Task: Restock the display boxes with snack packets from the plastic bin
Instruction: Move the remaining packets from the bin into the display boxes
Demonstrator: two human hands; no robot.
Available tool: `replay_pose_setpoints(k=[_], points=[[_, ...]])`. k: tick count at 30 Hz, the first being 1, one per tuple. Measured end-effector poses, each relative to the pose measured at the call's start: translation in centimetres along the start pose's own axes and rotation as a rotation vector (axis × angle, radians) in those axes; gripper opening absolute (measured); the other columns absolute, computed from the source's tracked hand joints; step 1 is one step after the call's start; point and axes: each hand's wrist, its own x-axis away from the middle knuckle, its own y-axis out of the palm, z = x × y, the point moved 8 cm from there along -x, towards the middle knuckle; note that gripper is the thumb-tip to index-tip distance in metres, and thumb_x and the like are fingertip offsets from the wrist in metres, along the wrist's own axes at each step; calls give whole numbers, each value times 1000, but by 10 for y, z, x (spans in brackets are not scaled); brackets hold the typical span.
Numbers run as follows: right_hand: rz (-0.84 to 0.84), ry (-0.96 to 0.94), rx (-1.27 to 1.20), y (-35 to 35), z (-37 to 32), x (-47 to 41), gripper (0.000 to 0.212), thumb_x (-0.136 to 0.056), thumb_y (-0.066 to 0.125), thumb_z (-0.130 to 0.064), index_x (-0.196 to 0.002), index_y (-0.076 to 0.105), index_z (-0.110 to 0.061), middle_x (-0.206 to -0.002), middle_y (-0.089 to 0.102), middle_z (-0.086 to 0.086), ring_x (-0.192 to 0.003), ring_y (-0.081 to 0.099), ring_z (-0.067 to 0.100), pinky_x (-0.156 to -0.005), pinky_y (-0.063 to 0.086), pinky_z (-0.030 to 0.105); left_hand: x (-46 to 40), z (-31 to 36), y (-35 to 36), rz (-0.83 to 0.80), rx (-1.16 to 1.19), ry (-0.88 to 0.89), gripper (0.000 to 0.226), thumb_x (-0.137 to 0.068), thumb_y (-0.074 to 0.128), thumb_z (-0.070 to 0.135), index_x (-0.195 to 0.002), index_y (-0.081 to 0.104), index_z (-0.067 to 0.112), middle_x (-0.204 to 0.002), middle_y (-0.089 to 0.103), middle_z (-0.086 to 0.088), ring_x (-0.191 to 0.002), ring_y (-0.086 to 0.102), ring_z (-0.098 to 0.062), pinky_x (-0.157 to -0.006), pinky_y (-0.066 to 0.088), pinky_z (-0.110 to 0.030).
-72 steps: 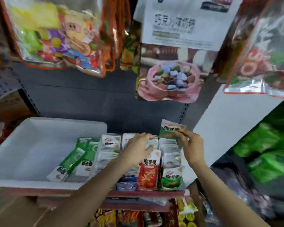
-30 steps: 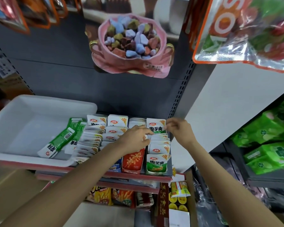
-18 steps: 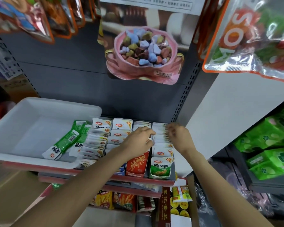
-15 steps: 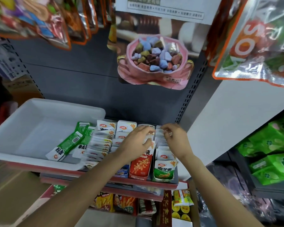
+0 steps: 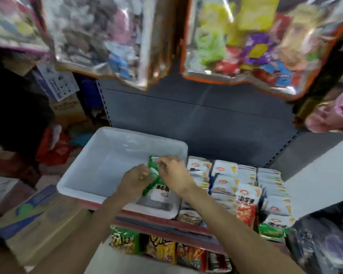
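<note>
Blurred bags of sweets (image 5: 246, 42) are hanging overhead, crowding the top of the view above the grey back panel (image 5: 196, 119). Down on the shelf, the white plastic bin (image 5: 107, 155) is sitting to the left, and the display boxes (image 5: 242, 186) are standing just beside its right wall, packed with rows of white packets on edge. A brown carton (image 5: 40, 220) is lying lower left, and chip bags (image 5: 158, 248) are lining the shelf beneath.

Both hands are working inside the bin's near right corner, so they are covering much of what lies there. The left hand (image 5: 134, 181) is curling its fingers round the green snack packets (image 5: 153, 182); the right hand (image 5: 173, 173) is reaching over the bin's right wall, with its fingertips bunched together and pinching the top edge of the same green stock. The frame is smeared, so exactly how many packets each hand is gripping cannot be told.

The green packets are long and narrow. One is running on a slant, its long axis going from upper right down to lower left between the two hands. A white-faced packet (image 5: 161, 192) with dark lettering is lying just below them on the bin floor, long axis roughly toward the viewer.
</note>
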Motion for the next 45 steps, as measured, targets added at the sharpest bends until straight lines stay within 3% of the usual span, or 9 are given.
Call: replay_pose_setpoints(k=[5,10,20,24,28,33,37,41,45], points=[[-289,202,113,101,23,-35,42,-87,53,-6,-129,50,-4,-128,51,20,-118,52,34,-97,44,35,-29,-56,7,-320,-395,-110,29,-83,42,39,-80,53,12,-106,64,-19,-102,59,-30,-77,39,-31],[-441,304,204,137,47,-31,58,-93,49,-11,-147,27,-8,-155,18,11,-142,21,30,-114,21,36,-40,-87,9,-388,-509,-193,42,-85,65,19,-119,50,0,-122,56,-18,-111,55,-31,-83,44,-31],[-464,310,322,144,60,-28,59,-95,47,-18,-148,23,-11,-154,20,7,-140,25,25,-112,30,34,-55,-101,-4,-270,-378,-229,37,-73,79,16,-105,69,-1,-109,69,-15,-103,64,-25,-83,47,-28],[-460,301,340,144,59,-23,68,-92,54,-19,-150,18,-16,-157,15,4,-142,21,23,-115,27,35,-51,-99,-18,-171,-55,-262,26,-75,75,3,-100,70,-4,-94,71,-18,-84,67,-24,-61,44,-20],[-326,242,223,124,48,-24,76,-88,62,-20,-150,19,-20,-155,20,6,-140,26,25,-114,27,33,-33,-84,-34,-121,277,-302,13,-84,64,0,-94,69,-7,-47,58,-1,-37,50,-3,-42,41,-13],[98,5,189,49,10,-18,39,-93,53,-12,-131,55,-19,-130,55,4,-114,55,23,-96,44,33,-16,-32,-53,-12,569,-244,12,-92,55,6,-90,65,1,-46,62,2,-38,55,-2,-41,41,-12],[369,-91,69,-19,-8,4,17,-94,55,-18,-92,68,-7,-86,66,10,-74,61,29,-63,47,36,-7,28,-54,60,632,-50,44,-102,31,29,-77,64,14,-69,70,4,-55,64,-5,-58,46,-20],[480,-97,-67,-82,11,36,21,-91,59,-11,-74,63,0,-64,55,0,-59,51,9,-56,36,19,11,102,-19,29,268,319,6,-94,55,20,-99,53,19,-109,59,-2,-100,57,-7,-91,45,-26],[560,-105,-27,-143,45,77,47,-90,61,-7,-58,37,-31,-54,31,-16,-54,44,-5,-51,30,9,27,167,25,97,154,435,34,-90,62,23,-117,45,12,-113,48,5,-102,49,-5,-84,40,-15]])
